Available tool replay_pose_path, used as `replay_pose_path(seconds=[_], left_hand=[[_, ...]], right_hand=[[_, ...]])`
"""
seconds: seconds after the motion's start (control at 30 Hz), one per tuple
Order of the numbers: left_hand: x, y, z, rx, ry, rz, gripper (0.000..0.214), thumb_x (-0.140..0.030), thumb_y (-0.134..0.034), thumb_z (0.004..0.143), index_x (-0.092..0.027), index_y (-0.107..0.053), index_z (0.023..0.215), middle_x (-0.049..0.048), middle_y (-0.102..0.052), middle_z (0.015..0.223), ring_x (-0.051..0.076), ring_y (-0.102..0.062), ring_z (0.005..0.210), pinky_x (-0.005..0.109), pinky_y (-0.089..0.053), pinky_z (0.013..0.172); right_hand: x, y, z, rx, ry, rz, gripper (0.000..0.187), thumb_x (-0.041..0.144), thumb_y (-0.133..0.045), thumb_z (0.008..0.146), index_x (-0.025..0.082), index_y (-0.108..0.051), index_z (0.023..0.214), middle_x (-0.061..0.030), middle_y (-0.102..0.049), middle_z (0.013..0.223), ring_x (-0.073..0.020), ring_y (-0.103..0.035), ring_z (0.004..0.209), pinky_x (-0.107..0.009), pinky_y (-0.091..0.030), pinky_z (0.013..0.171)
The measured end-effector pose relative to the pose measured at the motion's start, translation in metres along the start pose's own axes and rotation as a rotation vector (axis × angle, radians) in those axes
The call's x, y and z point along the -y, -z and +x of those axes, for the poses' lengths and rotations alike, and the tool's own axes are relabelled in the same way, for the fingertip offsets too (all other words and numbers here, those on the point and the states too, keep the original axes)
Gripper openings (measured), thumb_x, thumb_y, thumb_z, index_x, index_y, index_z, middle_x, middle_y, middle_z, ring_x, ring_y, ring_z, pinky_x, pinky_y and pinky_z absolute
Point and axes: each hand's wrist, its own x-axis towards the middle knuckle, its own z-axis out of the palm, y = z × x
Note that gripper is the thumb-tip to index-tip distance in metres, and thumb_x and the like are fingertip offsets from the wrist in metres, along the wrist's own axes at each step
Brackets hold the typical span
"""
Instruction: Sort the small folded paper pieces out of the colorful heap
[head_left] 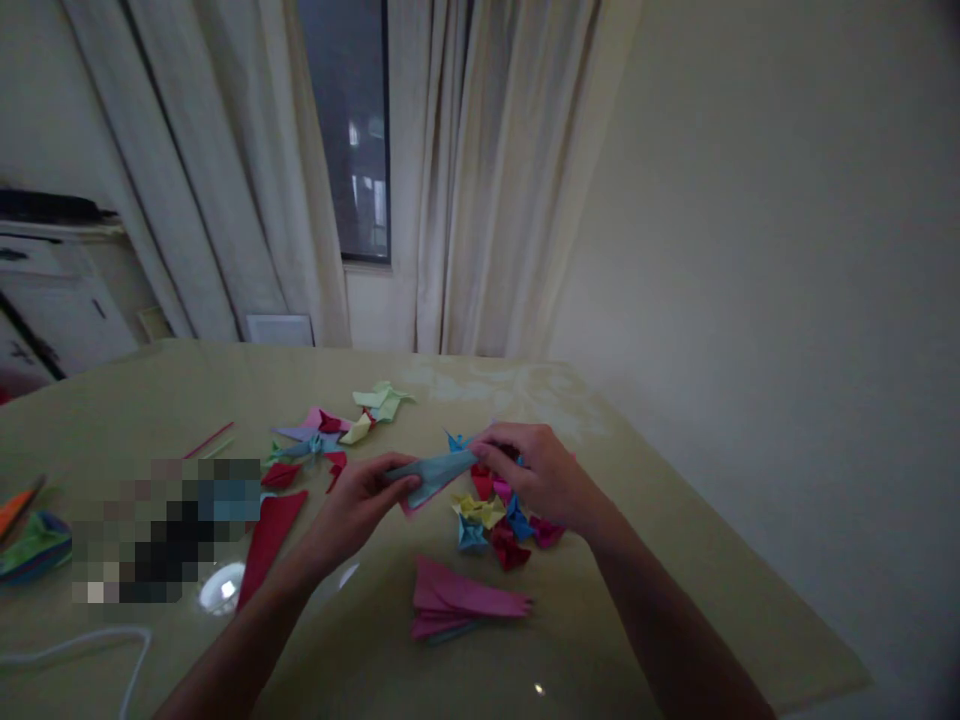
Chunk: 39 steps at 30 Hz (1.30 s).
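Observation:
A strip of folded light-blue paper [442,474] with a pink lower edge is stretched between my two hands above the table. My left hand [371,505] pinches its wide end, thumb on the near side. At the narrow end, my right hand [529,470] grips the tip between thumb and fingers. Beneath and behind the right hand lies a cluster of small folded paper pieces [480,512] in yellow, blue, red and pink. Closer to me rests a stack of pink folded paper [466,598], with a bluish edge showing under it.
More folded paper [382,402] lies scattered at the middle back of the table [615,620]. A red folded sheet [271,540] sits beside my left forearm, near a round shiny disc [223,589]. A white cable [82,640] runs at front left. A wall borders the right side.

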Motion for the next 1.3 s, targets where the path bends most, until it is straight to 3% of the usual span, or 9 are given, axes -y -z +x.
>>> replay_pose_path(seconds=[0.13,0.27,0.37,0.47,0.57,0.7,0.9,1.03,1.3], left_hand=[[0.009,-0.016,-0.009,0.112,0.063,-0.105,0.038,-0.046,-0.073,0.088,-0.02,-0.075,0.117,0.0077,-0.079,0.099,0.02,-0.072,0.079,0.03,-0.058,0.069],[0.015,-0.025,-0.009,0.21,0.046,-0.032,0.031,-0.047,-0.07,0.091,-0.023,-0.078,0.11,0.0067,-0.08,0.1,0.022,-0.074,0.086,0.032,-0.059,0.076],[0.027,-0.01,-0.004,-0.034,0.016,0.392,0.028,-0.04,-0.057,0.1,-0.022,-0.078,0.103,0.0105,-0.08,0.105,0.028,-0.073,0.097,0.042,-0.057,0.089],[0.047,0.017,-0.005,-0.306,0.052,0.989,0.032,-0.023,-0.05,0.098,-0.018,-0.075,0.117,0.0191,-0.074,0.123,0.039,-0.065,0.118,0.06,-0.048,0.104],[0.066,0.039,-0.01,-0.297,0.162,1.266,0.04,-0.018,-0.042,0.098,-0.015,-0.072,0.125,0.0236,-0.068,0.13,0.042,-0.061,0.12,0.058,-0.051,0.097],[0.082,0.044,-0.011,-0.237,0.156,1.188,0.044,-0.019,-0.038,0.099,-0.013,-0.067,0.131,0.0221,-0.064,0.13,0.037,-0.064,0.117,0.051,-0.053,0.101],[0.088,0.016,-0.003,-0.236,-0.012,0.776,0.059,-0.018,-0.052,0.09,-0.016,-0.046,0.148,0.0186,-0.056,0.14,0.025,-0.071,0.105,0.04,-0.06,0.096],[0.074,-0.013,-0.006,-0.196,-0.23,0.64,0.06,-0.016,-0.052,0.093,-0.024,-0.04,0.151,0.0133,-0.057,0.138,0.02,-0.074,0.095,0.038,-0.063,0.09],[0.037,-0.05,-0.02,-0.175,-0.649,0.694,0.068,-0.008,-0.053,0.099,-0.032,-0.032,0.159,0.0138,-0.061,0.138,0.026,-0.065,0.127,0.042,-0.059,0.107]], right_hand=[[-0.019,-0.024,-0.036,-0.057,-0.129,0.137,0.019,0.032,-0.065,0.099,0.023,-0.08,0.106,-0.004,-0.08,0.096,-0.0207,-0.072,0.084,-0.03,-0.053,0.076],[-0.036,-0.05,-0.09,-0.162,-0.312,0.332,0.025,0.045,-0.066,0.099,0.024,-0.08,0.102,-0.0051,-0.079,0.088,-0.0226,-0.073,0.077,-0.032,-0.057,0.07],[-0.045,-0.07,-0.124,-0.247,-0.417,0.457,0.033,0.054,-0.07,0.094,0.023,-0.08,0.104,-0.0066,-0.078,0.086,-0.0237,-0.074,0.072,-0.032,-0.058,0.064],[-0.048,-0.089,-0.143,-0.282,-0.427,0.455,0.035,0.055,-0.07,0.095,0.025,-0.081,0.108,-0.0094,-0.08,0.1,-0.0268,-0.076,0.088,-0.034,-0.061,0.074],[-0.048,-0.1,-0.149,-0.246,-0.416,0.417,0.032,0.052,-0.067,0.097,0.027,-0.081,0.109,-0.0089,-0.08,0.1,-0.0273,-0.076,0.089,-0.035,-0.061,0.076],[-0.045,-0.102,-0.147,-0.247,-0.368,0.309,0.025,0.044,-0.065,0.098,0.026,-0.081,0.107,-0.0085,-0.08,0.1,-0.028,-0.075,0.092,-0.039,-0.06,0.082],[-0.042,-0.102,-0.143,-0.304,-0.268,0.088,0.017,0.03,-0.066,0.096,0.025,-0.081,0.102,-0.0099,-0.072,0.104,-0.0281,-0.07,0.101,-0.041,-0.06,0.089],[-0.041,-0.105,-0.142,-0.362,-0.21,-0.066,0.017,0.027,-0.067,0.096,0.025,-0.078,0.109,-0.0109,-0.07,0.111,-0.0298,-0.067,0.108,-0.046,-0.055,0.098],[-0.034,-0.092,-0.104,-0.291,-0.066,-0.192,0.014,0.027,-0.066,0.101,0.023,-0.074,0.112,-0.0098,-0.074,0.106,-0.0291,-0.067,0.103,-0.046,-0.052,0.096]])
